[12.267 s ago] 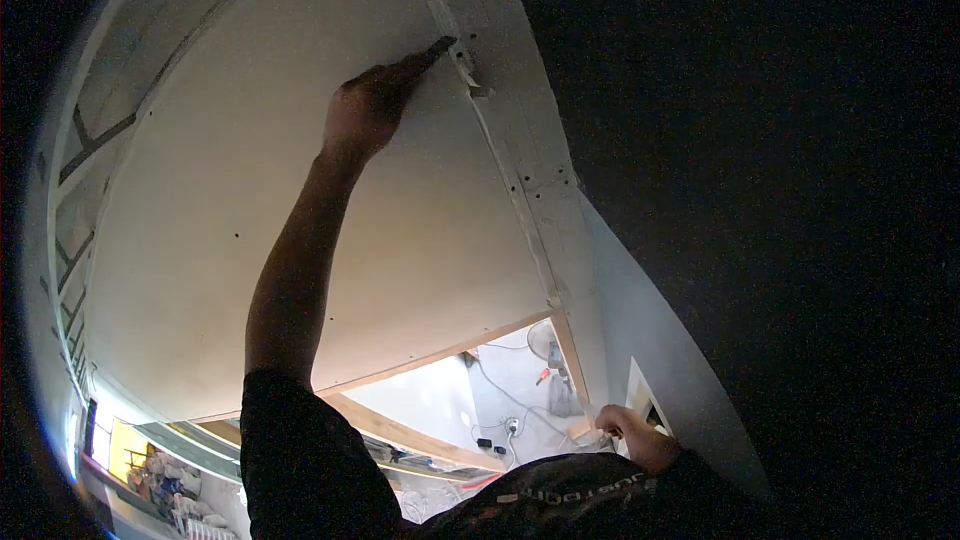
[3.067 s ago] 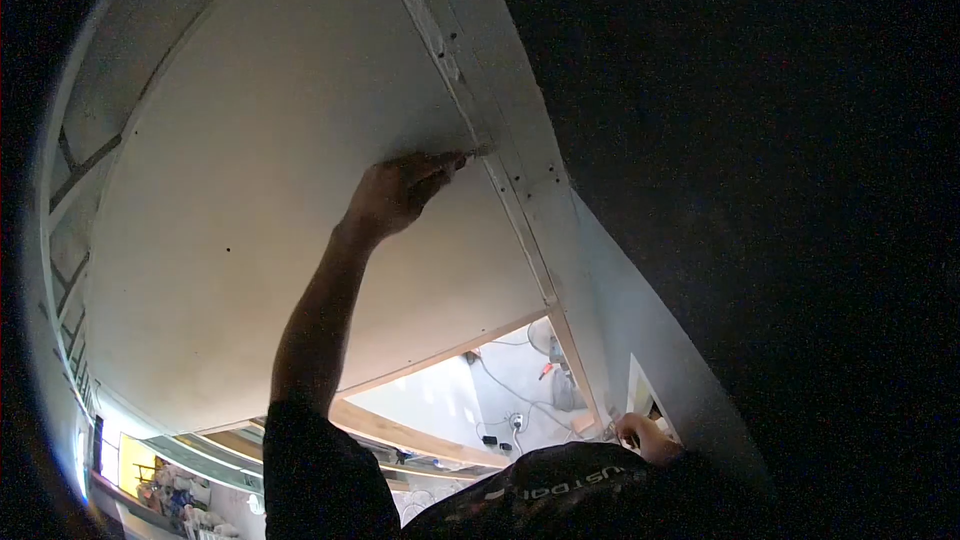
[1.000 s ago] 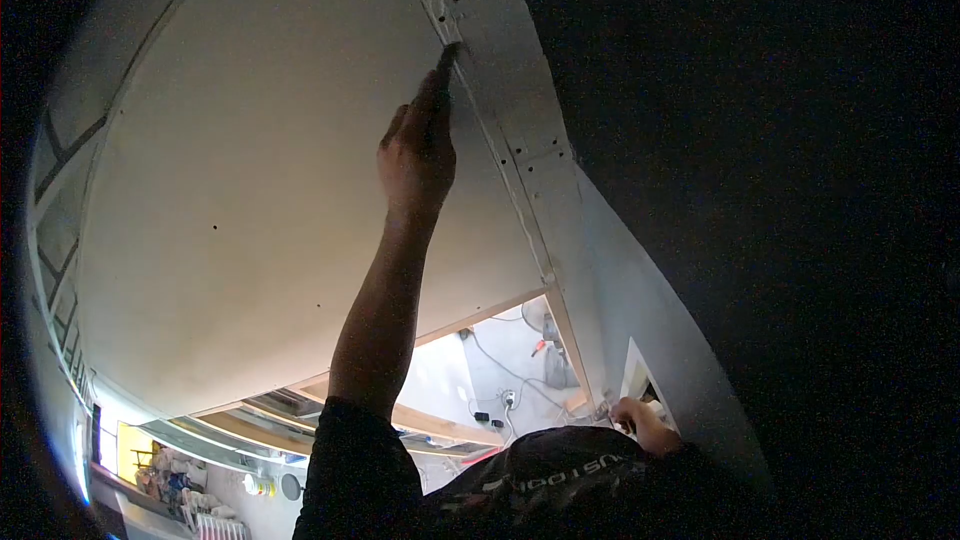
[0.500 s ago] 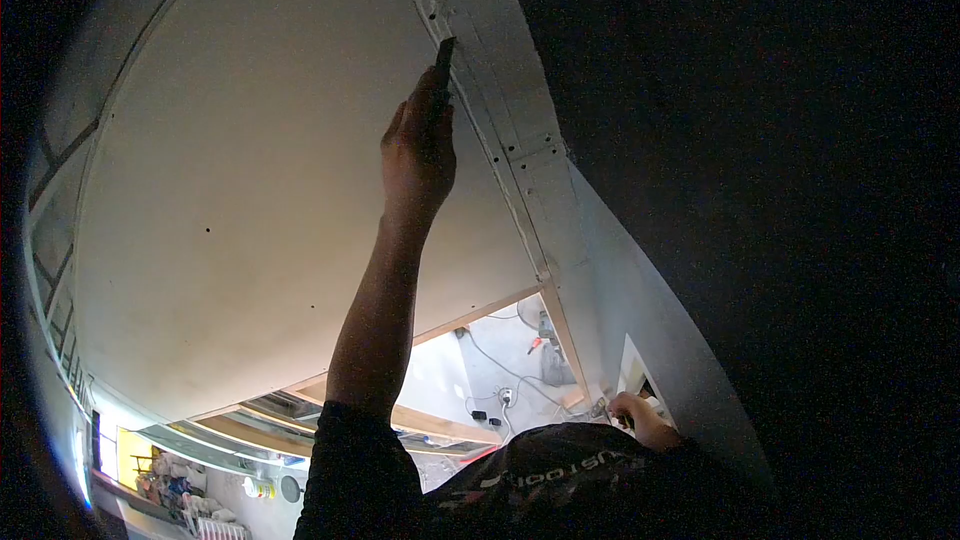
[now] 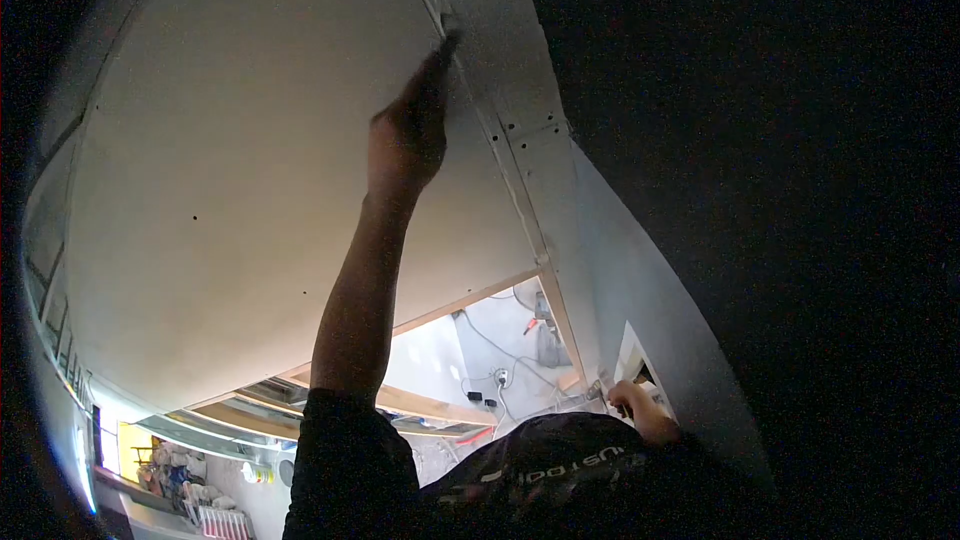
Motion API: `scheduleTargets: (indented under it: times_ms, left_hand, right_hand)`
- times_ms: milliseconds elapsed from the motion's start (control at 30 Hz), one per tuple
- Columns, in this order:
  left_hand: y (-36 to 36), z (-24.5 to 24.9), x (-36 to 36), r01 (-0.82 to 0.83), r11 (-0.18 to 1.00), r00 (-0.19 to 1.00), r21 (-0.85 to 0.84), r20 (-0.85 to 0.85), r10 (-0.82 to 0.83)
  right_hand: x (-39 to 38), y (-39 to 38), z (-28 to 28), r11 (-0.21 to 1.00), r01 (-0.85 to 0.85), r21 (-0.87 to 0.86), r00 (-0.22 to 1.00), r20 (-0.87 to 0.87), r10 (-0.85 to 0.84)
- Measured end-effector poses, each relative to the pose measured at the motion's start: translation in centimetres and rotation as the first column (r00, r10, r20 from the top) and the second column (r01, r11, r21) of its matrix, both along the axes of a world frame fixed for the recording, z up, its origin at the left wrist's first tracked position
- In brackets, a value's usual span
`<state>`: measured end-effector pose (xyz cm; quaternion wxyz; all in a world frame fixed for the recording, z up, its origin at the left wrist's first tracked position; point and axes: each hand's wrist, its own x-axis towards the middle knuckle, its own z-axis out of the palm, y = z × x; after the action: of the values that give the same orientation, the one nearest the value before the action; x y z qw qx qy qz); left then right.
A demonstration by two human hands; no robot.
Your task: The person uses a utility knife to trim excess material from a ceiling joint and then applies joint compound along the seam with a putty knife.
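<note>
My left hand [image 5: 408,145] is raised at arm's length against a large pale board [image 5: 250,140]. Its closed fingers hold a dark, flat tool like a putty knife [image 5: 440,60], blurred by motion. The tool's tip meets the board's edge at a long seam [image 5: 507,165], where whitish filler shows along parts of the line. Beside the seam runs a grey strip [image 5: 535,155] with several dark screw holes. Down at the lower right, near my dark shirt [image 5: 560,455], my right hand [image 5: 645,410] is curled; what lies in its fingers is too small and dark to name.
A wooden frame edge [image 5: 562,330] borders an opening where cables [image 5: 490,340] and black plugs [image 5: 480,397] show. At the lower left are a white radiator-like rack [image 5: 222,522] and a heap of bags [image 5: 180,470]. Deep shadow fills the right side.
The view has shifted slightly, so the board and seam sit higher. My left hand has moved along the seam toward the wooden frame, the tool leaning more. My right hand stays curled low down.
</note>
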<state>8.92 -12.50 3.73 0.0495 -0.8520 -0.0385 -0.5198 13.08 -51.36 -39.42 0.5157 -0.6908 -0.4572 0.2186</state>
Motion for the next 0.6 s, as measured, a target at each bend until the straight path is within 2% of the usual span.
scheduleTargets:
  times_ms: [33,167,233,267,300,367,400,433,467,500,567,600]
  left_hand:
    - [0.2,-0.4,0.1,-0.022,1.0,0.999,0.02,-0.041,0.023]
    - [0.4,-2.0,0.1,-0.007,0.999,0.999,-0.04,-0.052,0.005]
    - [0.5,-1.8,-0.1,-0.006,0.999,0.999,-0.045,-0.05,0.004]
    - [-0.2,0.1,-0.7,-0.007,0.999,0.999,-0.038,-0.043,0.006]
    - [-0.8,0.8,-0.9,0.001,1.0,1.0,-0.014,0.002,-0.001]
    - [-1.0,1.8,-0.9,0.012,1.0,0.999,0.006,0.037,-0.013]
    - [-0.3,2.5,-0.9,-0.04,0.997,0.998,0.07,0.045,0.037]
    - [0.4,3.0,-0.8,-0.094,0.986,0.994,0.134,0.061,0.087]
    - [0.8,3.3,-0.8,-0.099,0.986,0.994,0.134,0.064,0.091]
    - [1.3,3.4,-0.5,-0.065,0.988,0.996,0.142,0.068,0.055]
    - [1.2,3.8,-0.3,-0.022,0.988,0.997,0.152,0.072,0.011]
    - [0.5,4.0,-0.5,-0.031,0.986,0.998,0.164,0.064,0.02]
  right_hand:
    - [-0.1,-0.1,0.6,0.999,0.044,0.008,0.998,-0.048,-0.044]
    - [0.8,0.1,-6.7,0.999,-0.003,-0.043,0.999,-0.051,0.001]
    - [1.5,0.7,-8.7,0.998,-0.055,0.02,0.995,-0.077,0.056]
    - [1.6,0.7,-8.4,0.998,-0.057,0.027,0.996,-0.069,0.058]
    - [1.9,0.9,-9.5,0.994,-0.055,-0.096,0.986,-0.162,0.039]
    - [1.2,0.6,-7.0,0.974,-0.062,-0.219,0.966,-0.26,0.003]
    - [0.1,-0.2,-0.1,0.983,0.017,-0.183,0.991,-0.125,-0.041]
    - [-0.4,-0.5,3.8,0.987,0.089,-0.135,0.996,0.014,-0.088]
    - [0.3,-0.1,0.1,0.987,0.085,-0.134,0.996,0.016,-0.084]
    - [1.3,0.8,-6.2,0.995,0.014,-0.1,0.99,-0.142,-0.028]
    - [1.5,0.9,-6.9,0.998,-0.043,-0.052,0.955,-0.295,0.026]
    - [0.8,0.1,-1.3,0.999,-0.005,-0.04,0.981,-0.192,-0.003]
